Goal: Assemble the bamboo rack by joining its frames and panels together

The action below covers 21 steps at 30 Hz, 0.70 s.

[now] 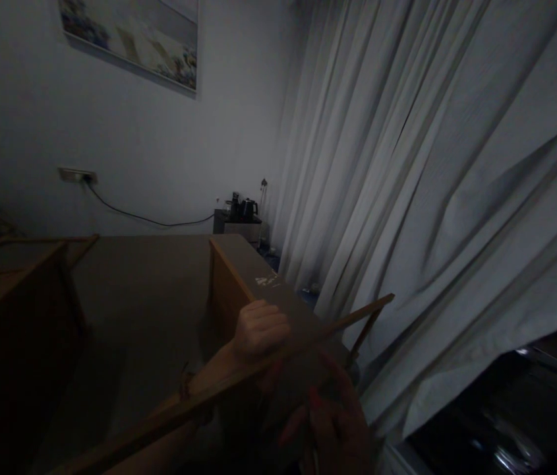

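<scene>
My left hand (pixel 261 330) is closed in a fist beside the grey-topped wooden panel (pixel 231 277). Its forearm passes behind a long wooden rail (pixel 199 399) that slants across the view; whatever the fist holds, if anything, is hidden. In deep shadow below the rail, my right hand (pixel 335 425) has its fingers bent around a thin, pale-edged item too dark to name. A short wooden leg (pixel 364 333) joins the rail's far end. Small pale pieces (pixel 267 280) lie on the panel's grey top.
Another wooden frame section (pixel 26 284) stands at the left. A black kettle (pixel 247 209) sits on a small cabinet (pixel 241 227) by the wall. A cable (pixel 144 218) runs to a wall socket (pixel 76 175). White curtains (pixel 381 165) hang on the right beside a glossy dark surface (pixel 510 415).
</scene>
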### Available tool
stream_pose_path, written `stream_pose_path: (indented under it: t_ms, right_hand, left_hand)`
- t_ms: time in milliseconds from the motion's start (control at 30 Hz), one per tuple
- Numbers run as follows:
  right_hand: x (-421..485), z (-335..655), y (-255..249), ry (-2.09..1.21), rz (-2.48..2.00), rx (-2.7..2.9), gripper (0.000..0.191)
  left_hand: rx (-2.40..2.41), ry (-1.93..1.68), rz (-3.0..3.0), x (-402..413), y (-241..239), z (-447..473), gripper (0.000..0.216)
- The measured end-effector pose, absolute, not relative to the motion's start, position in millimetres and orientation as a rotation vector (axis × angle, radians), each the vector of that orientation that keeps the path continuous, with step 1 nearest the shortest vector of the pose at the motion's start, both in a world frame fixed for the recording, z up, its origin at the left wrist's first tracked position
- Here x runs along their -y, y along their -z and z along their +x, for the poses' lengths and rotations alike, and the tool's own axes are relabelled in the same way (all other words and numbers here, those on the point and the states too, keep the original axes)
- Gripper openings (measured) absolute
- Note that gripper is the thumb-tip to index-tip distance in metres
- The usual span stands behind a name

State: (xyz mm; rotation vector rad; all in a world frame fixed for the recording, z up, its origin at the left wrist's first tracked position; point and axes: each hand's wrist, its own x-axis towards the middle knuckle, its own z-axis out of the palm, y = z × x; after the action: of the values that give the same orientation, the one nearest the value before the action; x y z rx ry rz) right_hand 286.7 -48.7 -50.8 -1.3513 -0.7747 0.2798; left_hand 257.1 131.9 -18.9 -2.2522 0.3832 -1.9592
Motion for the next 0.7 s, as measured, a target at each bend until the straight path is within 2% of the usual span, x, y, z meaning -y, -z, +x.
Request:
stream_pose_path:
  t_ms: [67, 167, 233, 367, 567, 700]
  right_hand:
    - [48, 288, 52, -0.264, -1.278, 0.830, 0.034]
    - [47, 300, 52, 0.032, -1.151, 1.094, 0.020]
    - [46, 311, 48, 0.242, -1.047, 1.343, 0.019]
    - [47, 325, 41, 0.529, -1.097, 1.498, 0.021]
    - [56, 341, 45, 0.529, -1.121, 1.732, 0.028]
    - [55, 339, 39, 0.470, -1.084, 1.672, 0.020]
  left_hand:
    - [-0.368, 1.932, -2.297, -131, 18, 255, 0.049]
    - [-0.356, 1.909, -2.344, -130, 17, 253, 0.050]
    - [-0.343, 1.901, -2.373, -129, 18, 252, 0.051]
    - [-0.264, 1.888, -2.458, -123, 18, 247, 0.052]
    - [-0.125, 1.826, -2.575, -112, 14, 237, 0.054]
    - [-0.139, 1.834, -2.593, -115, 17, 238, 0.056]
